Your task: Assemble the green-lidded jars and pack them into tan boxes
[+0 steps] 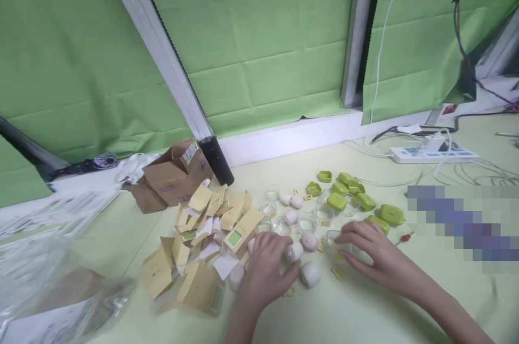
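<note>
My left hand [270, 263] is over the middle of the table, thumb and fingers curved around a small white rounded piece [294, 251]. Just in front of it lies another white rounded piece [310, 274]. My right hand [371, 251] has its thumb and fingertips at a clear plastic case [332, 242], partly hidden by the fingers. Between and beyond the hands are pale pink rounded pieces [310, 241], more clear cases [307, 222] and small yellow clips [337, 273]. Several green case shells [337, 202] lie behind my right hand.
Opened kraft paper boxes [203, 284] are heaped left of my left hand. Behind them stand a brown carton [178, 173] and a black cylinder [217, 160]. A clear plastic bag [60, 290] lies front left. A white power strip [433, 154] with cables is at the back right.
</note>
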A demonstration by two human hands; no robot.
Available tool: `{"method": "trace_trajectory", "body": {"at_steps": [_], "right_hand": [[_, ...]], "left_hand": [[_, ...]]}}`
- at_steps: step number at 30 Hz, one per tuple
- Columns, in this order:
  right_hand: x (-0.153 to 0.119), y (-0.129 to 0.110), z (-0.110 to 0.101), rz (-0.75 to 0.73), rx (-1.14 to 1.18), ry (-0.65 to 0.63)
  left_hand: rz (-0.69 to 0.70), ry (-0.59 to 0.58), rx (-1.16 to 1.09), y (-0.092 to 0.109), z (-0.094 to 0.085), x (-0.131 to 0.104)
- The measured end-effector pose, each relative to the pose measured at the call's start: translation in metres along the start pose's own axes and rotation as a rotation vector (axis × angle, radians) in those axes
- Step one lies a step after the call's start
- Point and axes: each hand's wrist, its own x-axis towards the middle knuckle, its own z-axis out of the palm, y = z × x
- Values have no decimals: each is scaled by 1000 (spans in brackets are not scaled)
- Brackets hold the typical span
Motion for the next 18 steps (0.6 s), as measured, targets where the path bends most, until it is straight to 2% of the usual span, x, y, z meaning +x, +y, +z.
{"method": "trace_trajectory", "body": {"at_steps": [4, 7, 10, 14, 18], "right_hand": [[-18, -20, 28, 32, -117, -116], [-27, -24, 49, 97, -110, -91], [-33, -22, 52, 143, 19, -44], [-43, -27, 42, 195, 157, 57], [-51, -35, 40, 243, 313, 213]], "left_hand": [[54, -102, 138, -6, 2, -2], [40, -102, 138, -3, 2, 0], [62, -93, 84, 10, -2, 15], [133, -153, -29, 39, 5, 66], [143, -167, -120, 57, 37, 131]]}}
